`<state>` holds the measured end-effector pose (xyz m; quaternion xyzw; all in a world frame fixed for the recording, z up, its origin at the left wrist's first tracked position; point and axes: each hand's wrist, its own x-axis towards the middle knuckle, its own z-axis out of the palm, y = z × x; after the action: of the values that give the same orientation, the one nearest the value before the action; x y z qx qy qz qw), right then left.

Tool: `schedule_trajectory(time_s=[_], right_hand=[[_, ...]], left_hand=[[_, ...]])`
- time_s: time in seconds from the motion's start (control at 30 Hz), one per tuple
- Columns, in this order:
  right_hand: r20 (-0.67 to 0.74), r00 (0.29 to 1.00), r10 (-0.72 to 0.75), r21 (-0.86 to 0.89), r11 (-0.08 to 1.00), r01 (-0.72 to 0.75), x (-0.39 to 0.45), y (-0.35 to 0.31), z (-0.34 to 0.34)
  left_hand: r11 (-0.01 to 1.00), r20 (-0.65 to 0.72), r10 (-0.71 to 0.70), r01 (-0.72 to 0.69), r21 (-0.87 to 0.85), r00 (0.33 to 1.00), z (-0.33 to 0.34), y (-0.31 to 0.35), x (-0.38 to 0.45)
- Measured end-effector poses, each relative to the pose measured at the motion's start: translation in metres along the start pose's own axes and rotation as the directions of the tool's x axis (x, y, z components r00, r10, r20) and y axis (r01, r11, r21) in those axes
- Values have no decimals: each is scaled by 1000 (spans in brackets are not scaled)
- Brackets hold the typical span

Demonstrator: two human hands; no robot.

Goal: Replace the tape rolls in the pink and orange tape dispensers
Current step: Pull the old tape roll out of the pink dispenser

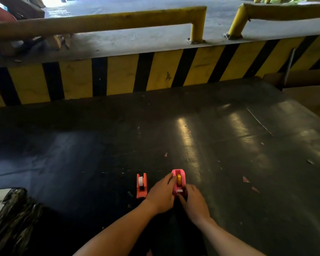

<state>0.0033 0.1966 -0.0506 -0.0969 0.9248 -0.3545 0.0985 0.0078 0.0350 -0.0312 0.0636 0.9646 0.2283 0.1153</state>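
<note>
A pink tape dispenser (181,174) stands on the dark work surface with a yellow tape roll (179,178) in its cradle. My left hand (162,194) grips its left side, fingers reaching the top edge. My right hand (195,202) holds its near end by the metal cutter (179,190). To the left, about a hand's width away, an orange tape dispenser (141,185) stands untouched with a white tape roll (141,181) in it.
The dark glossy surface (229,145) stretches ahead to a yellow-and-black striped barrier (155,71) with yellow rails (118,17) above it. A black crinkled bag (15,215) lies at the near left. Small pink scraps (247,180) dot the surface at right.
</note>
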Motion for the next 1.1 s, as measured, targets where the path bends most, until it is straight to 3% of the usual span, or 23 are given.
schedule_trajectory(time_s=[0.13, 0.3, 0.43, 0.63, 0.73, 0.87, 1.1], right_hand=[[83, 995, -61, 31, 998, 59, 0, 6, -9], [232, 961, -154, -87, 980, 178, 6, 22, -31], [415, 894, -169, -163, 953, 256, 12, 25, -51], [585, 787, -194, -261, 874, 410, 16, 15, -68], [570, 794, -210, -255, 873, 415, 9, 13, -69], [469, 856, -219, -113, 946, 304, -5, 13, -58], [307, 880, -363, -264, 856, 445, -25, 4, -23]], left_hand=[[994, -10, 41, -39, 107, 999, -3, -2, -2], [972, 8, 103, -102, 213, 995, -9, -9, -7], [966, 22, 121, -123, 226, 992, -12, -14, -12], [961, 176, 156, -190, 201, 972, -10, -16, -27], [966, 131, 134, -159, 202, 982, -4, -16, -38], [986, 46, 77, -83, 144, 996, 10, -17, -58], [999, -31, 22, -21, 26, 999, 23, -13, -76]])
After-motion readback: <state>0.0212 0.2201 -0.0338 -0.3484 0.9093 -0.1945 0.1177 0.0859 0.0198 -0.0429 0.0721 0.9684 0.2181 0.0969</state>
